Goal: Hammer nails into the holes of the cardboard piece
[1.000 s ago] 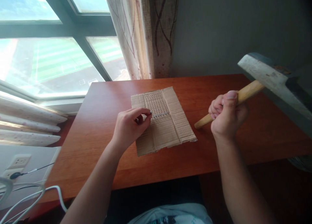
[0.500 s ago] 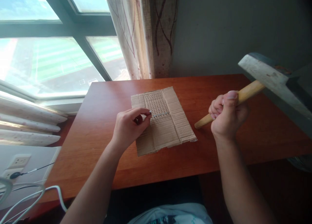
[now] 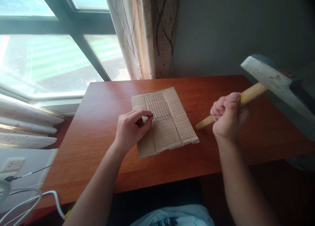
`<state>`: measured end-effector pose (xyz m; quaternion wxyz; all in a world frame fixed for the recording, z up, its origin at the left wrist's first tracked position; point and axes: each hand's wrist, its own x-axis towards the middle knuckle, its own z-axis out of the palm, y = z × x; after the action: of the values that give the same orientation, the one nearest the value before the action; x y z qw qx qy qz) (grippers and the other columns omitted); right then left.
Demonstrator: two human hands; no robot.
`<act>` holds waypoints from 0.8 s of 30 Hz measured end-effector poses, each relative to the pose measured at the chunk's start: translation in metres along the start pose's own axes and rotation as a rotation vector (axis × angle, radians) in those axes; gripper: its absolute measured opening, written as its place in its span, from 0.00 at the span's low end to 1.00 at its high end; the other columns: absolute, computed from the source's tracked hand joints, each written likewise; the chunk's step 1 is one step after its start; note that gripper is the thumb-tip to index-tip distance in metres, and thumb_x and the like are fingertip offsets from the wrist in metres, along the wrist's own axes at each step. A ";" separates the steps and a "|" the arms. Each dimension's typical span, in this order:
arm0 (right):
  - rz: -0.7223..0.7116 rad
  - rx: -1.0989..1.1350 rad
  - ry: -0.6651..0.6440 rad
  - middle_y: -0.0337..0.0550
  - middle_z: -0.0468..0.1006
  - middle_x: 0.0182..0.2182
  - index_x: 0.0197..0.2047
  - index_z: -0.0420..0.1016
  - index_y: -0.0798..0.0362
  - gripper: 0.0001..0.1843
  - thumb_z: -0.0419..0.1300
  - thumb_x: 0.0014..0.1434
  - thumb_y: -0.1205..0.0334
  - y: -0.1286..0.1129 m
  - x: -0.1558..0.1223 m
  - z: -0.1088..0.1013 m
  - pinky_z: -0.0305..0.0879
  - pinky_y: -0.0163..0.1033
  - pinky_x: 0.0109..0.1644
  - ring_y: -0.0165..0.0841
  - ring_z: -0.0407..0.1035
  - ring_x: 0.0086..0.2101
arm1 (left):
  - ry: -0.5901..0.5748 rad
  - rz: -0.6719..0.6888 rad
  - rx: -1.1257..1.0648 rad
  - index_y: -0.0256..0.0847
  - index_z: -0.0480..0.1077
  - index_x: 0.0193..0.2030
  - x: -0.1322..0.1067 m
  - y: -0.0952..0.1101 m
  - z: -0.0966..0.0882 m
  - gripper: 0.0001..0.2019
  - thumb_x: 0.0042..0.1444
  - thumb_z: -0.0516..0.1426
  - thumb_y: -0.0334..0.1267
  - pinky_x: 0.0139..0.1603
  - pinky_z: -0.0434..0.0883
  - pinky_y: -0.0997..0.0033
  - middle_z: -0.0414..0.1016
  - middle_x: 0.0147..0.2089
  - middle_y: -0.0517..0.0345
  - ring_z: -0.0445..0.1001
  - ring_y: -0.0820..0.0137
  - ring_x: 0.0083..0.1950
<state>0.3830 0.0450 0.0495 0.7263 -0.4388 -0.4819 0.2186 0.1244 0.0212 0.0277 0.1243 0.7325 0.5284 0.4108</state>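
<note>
A flat piece of brown cardboard lies on the wooden table, with a square grid of small dark dots on its far half. Short slanted bits line the grid's near edge. My left hand rests at that edge, thumb and forefinger pinched on a tiny dark piece that looks like a nail, mostly hidden by the fingertips. Off to the right, my right hand is wrapped around the wooden handle of a hammer. The hammer's large grey metal head is raised above the table, apart from the cardboard.
The reddish-brown table reaches to a grey wall. A window and patterned curtains stand behind and left. White cables and a wall socket are at the lower left.
The view has shifted slightly, so the window and socket sit a little further left. Both hands, the hammer and the cardboard stay nearly where they were.
</note>
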 end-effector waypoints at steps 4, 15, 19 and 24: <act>-0.009 0.021 -0.086 0.27 0.50 0.14 0.24 0.51 0.49 0.25 0.57 0.64 0.47 -0.002 0.000 0.001 0.42 0.31 0.15 0.21 0.45 0.14 | -0.028 0.016 -0.032 0.39 0.77 0.34 0.000 -0.002 0.001 0.04 0.54 0.60 0.32 0.25 0.64 0.80 0.73 0.26 0.63 0.64 0.80 0.23; 0.069 -0.607 -0.782 0.32 0.62 0.19 0.28 0.67 0.53 0.20 0.61 0.61 0.46 0.002 0.008 -0.021 0.50 0.33 0.24 0.25 0.55 0.20 | -0.023 0.068 -0.029 0.40 0.76 0.35 -0.002 -0.003 0.006 0.04 0.56 0.58 0.32 0.27 0.65 0.79 0.77 0.30 0.61 0.67 0.79 0.24; 0.035 -0.706 -1.018 0.31 0.62 0.19 0.29 0.69 0.53 0.19 0.59 0.63 0.46 -0.010 0.012 -0.018 0.48 0.33 0.23 0.25 0.54 0.20 | -0.027 0.060 -0.039 0.41 0.76 0.36 -0.003 -0.004 0.009 0.05 0.56 0.58 0.32 0.27 0.65 0.78 0.77 0.30 0.61 0.67 0.78 0.25; -0.032 -0.775 -1.122 0.32 0.61 0.19 0.28 0.69 0.52 0.22 0.56 0.65 0.44 -0.037 0.026 -0.002 0.46 0.34 0.23 0.26 0.55 0.20 | -0.019 0.062 -0.038 0.41 0.76 0.35 -0.004 -0.004 0.010 0.05 0.56 0.58 0.32 0.28 0.65 0.78 0.77 0.30 0.62 0.67 0.78 0.25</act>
<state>0.3923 0.0440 0.0932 0.1603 -0.4804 -0.8353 0.2140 0.1285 0.0224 0.0169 0.1302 0.7500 0.4963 0.4175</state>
